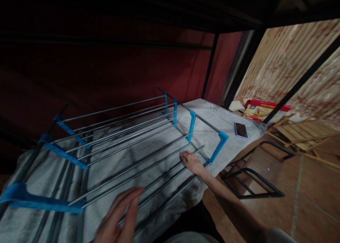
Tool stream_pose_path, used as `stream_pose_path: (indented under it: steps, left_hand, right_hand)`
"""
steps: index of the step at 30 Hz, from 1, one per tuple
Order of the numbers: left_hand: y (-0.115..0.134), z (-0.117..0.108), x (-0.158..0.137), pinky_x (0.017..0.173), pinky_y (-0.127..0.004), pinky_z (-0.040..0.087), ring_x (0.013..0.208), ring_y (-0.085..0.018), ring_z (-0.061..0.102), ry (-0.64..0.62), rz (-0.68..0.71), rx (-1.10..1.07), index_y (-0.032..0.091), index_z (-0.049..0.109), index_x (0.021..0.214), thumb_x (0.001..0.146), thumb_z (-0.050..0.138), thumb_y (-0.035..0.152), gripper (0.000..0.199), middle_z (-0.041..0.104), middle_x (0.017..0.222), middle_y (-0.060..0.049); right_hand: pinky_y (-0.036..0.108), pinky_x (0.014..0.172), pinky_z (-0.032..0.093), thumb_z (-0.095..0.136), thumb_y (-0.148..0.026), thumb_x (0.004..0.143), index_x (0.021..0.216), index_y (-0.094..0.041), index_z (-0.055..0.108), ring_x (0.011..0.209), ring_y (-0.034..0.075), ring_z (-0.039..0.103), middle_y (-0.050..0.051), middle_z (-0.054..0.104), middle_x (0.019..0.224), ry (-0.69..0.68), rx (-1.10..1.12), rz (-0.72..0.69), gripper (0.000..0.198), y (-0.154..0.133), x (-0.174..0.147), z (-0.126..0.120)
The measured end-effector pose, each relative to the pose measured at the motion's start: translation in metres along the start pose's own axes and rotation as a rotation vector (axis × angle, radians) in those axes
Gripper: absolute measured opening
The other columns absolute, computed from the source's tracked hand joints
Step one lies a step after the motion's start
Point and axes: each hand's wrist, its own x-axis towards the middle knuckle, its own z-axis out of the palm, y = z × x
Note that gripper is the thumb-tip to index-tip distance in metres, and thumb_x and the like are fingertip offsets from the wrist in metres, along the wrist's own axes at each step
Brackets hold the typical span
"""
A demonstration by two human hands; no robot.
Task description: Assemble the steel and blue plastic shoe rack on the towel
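A drying-rack-like frame of thin grey metal rods (127, 135) and blue plastic brackets (65, 153) lies on a grey cloth (148, 154). My right hand (190, 162) is closed round a metal rod (156, 188) near its far end. That rod's tip sticks out past my fingers, apart from the blue corner bracket (218, 148). Slightly blurred in the foreground, my left hand (119, 216) has finger and thumb brought together. The same rod shows between them, but the contact itself is partly hidden.
A phone (241, 130) lies near the cloth's right edge. Beyond it are a red and yellow box (261, 110) and a folded wooden item (308, 135). A black metal-framed chair (255, 172) stands at right. Dark posts (211, 66) and overhead bars surround the cloth-covered surface.
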Motion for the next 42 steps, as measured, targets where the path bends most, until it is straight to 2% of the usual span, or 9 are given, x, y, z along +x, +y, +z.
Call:
stream_pose_path:
  steps: [3,7,12,18,24,28,32,39,42]
  left_hand:
    - [0.0,0.065,0.061,0.104,-0.047,0.051,0.114,-0.03,0.062,-0.086,0.288,0.257,0.034,0.072,0.1,0.091,0.053,0.04,0.022,0.07,0.112,-0.004]
    - [-0.011,0.135,0.133,0.105,-0.043,0.049,0.113,-0.026,0.063,-0.238,0.446,0.6,0.019,0.069,0.111,0.091,0.043,0.014,0.033,0.069,0.117,-0.012]
    - [-0.017,0.194,0.179,0.105,-0.04,0.045,0.118,-0.026,0.06,-0.347,0.553,0.904,0.014,0.062,0.124,0.094,0.041,0.011,0.036,0.066,0.123,-0.015]
    - [-0.014,0.245,0.213,0.102,-0.037,0.047,0.12,-0.025,0.057,-0.422,0.584,1.027,0.015,0.056,0.129,0.095,0.044,0.012,0.037,0.063,0.125,-0.014]
    - [-0.018,0.265,0.227,0.099,-0.036,0.048,0.119,-0.025,0.058,-0.388,0.526,1.055,0.017,0.055,0.128,0.098,0.041,0.015,0.033,0.062,0.128,-0.011]
    - [-0.022,0.264,0.229,0.099,-0.033,0.048,0.117,-0.021,0.061,-0.416,0.538,1.064,0.015,0.051,0.133,0.096,0.026,0.003,0.046,0.062,0.128,-0.012]
    - [-0.024,0.265,0.229,0.09,-0.03,0.051,0.111,-0.02,0.065,-0.442,0.487,1.067,0.015,0.045,0.139,0.094,0.03,0.001,0.05,0.063,0.13,-0.013]
    - [-0.013,0.273,0.23,0.08,-0.032,0.051,0.098,-0.024,0.072,-0.371,0.288,0.995,0.019,0.051,0.128,0.102,0.042,0.041,0.035,0.075,0.1,-0.011]
    - [-0.009,0.275,0.231,0.08,-0.033,0.05,0.096,-0.024,0.073,-0.359,0.293,0.997,0.02,0.053,0.124,0.103,0.04,0.042,0.033,0.075,0.096,-0.011]
  right_hand:
    - [0.029,0.099,0.044,0.039,-0.02,0.099,0.124,-0.016,0.062,0.113,0.022,0.062,0.012,0.064,0.126,0.094,0.019,0.175,0.034,0.016,0.011,-0.01]
    - [0.032,0.1,0.045,0.041,-0.015,0.095,0.134,-0.011,0.055,0.117,0.025,0.061,0.017,0.062,0.128,0.162,0.045,0.316,0.041,0.039,0.025,-0.017]
    - [0.03,0.101,0.044,0.043,-0.011,0.092,0.135,-0.011,0.054,0.118,0.024,0.061,0.016,0.064,0.123,0.153,0.064,0.339,0.044,0.053,0.04,-0.013]
    - [0.029,0.101,0.044,0.045,-0.011,0.091,0.134,-0.015,0.057,0.121,0.023,0.058,0.014,0.062,0.124,0.115,0.049,0.35,0.045,0.059,0.049,-0.011]
    - [0.03,0.089,0.046,0.045,-0.021,0.095,0.141,-0.026,0.051,0.12,0.023,0.056,0.01,0.058,0.125,0.059,-0.016,0.469,0.047,0.053,0.054,-0.012]
    - [0.029,0.086,0.046,0.04,-0.022,0.099,0.144,-0.029,0.049,0.115,0.022,0.058,0.009,0.058,0.123,0.049,-0.064,0.469,0.046,0.053,0.057,-0.01]
    - [0.028,0.083,0.045,0.038,-0.024,0.101,0.143,-0.03,0.049,0.111,0.021,0.059,0.008,0.058,0.12,0.034,-0.081,0.449,0.044,0.056,0.059,-0.009]
    - [0.026,0.079,0.046,0.04,-0.026,0.101,0.143,-0.032,0.048,0.111,0.02,0.059,0.007,0.056,0.121,0.027,-0.102,0.478,0.043,0.056,0.059,-0.009]
    - [0.025,0.078,0.045,0.036,-0.025,0.102,0.146,-0.031,0.047,0.111,0.02,0.059,0.008,0.056,0.122,0.028,-0.086,0.475,0.045,0.056,0.059,-0.009]
